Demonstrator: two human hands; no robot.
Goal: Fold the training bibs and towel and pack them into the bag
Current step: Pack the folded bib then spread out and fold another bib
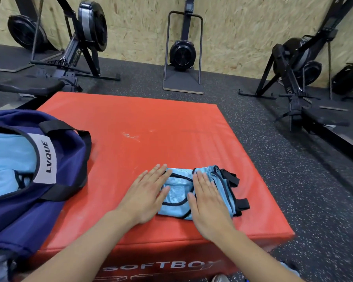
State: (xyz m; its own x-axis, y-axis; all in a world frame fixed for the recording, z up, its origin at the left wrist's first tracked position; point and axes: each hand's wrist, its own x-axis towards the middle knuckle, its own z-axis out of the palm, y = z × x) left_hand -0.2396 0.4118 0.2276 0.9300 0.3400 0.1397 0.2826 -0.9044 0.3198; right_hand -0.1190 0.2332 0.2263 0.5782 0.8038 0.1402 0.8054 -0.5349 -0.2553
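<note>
Pressing down on folded light-blue mesh training bib (178,193) with both hands, fingers straight and flat, nothing pinched. Left hand (146,195) lying palm-down on bib's left edge, fingertips partly on the fabric, heel of the palm on the red pad. Right hand (209,202) lying flat across bib's middle-right part, fingers together, pointing away from the body. Sitting near the front edge of red soft box (151,127), bib folded into a compact rectangle, dark piping showing on top, black straps (235,191) sticking out on its right side. Resting on the box's left side, navy bag (55,200) lying open, touching the box top and hanging over its left edge; white label reading LVQUE and black handles visible. Showing inside the bag opening: light-blue fabric (8,161), with dark trim on part of it; whether bib or towel, cannot tell. Reading SOFTBOX on the front face of the box. Standing on dark speckled floor (283,169). Lining the chipboard wall behind: rowing machines (84,43), well apart from the box.
</note>
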